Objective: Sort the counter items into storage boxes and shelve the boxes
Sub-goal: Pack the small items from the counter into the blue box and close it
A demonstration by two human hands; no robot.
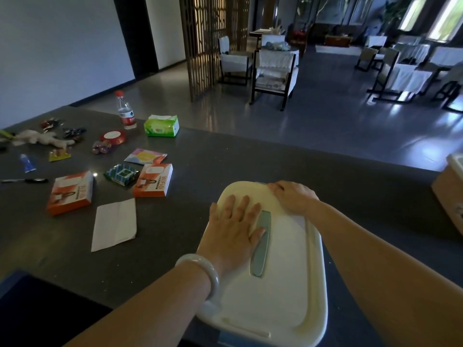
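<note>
We see a smooth cream plastic lid (275, 284) with a soft sheen, its grey-green handle (261, 244) slightly translucent. The dark counter (250, 161) looks matt and finely speckled. Off to the side, glossy orange cardboard boxes (71, 192), a clear plastic bottle (126, 113), a matt white paper envelope (114, 222), and a polished pale bangle (200, 272).

Dining hall or restaurant: dark counter (225, 156) in foreground; clothed tables (408, 76) and chairs (274, 71) upper right; lattice screen (208, 41) upper centre.

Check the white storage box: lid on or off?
On. The cream lid covers the storage box; left hand lies flat on it.
</note>
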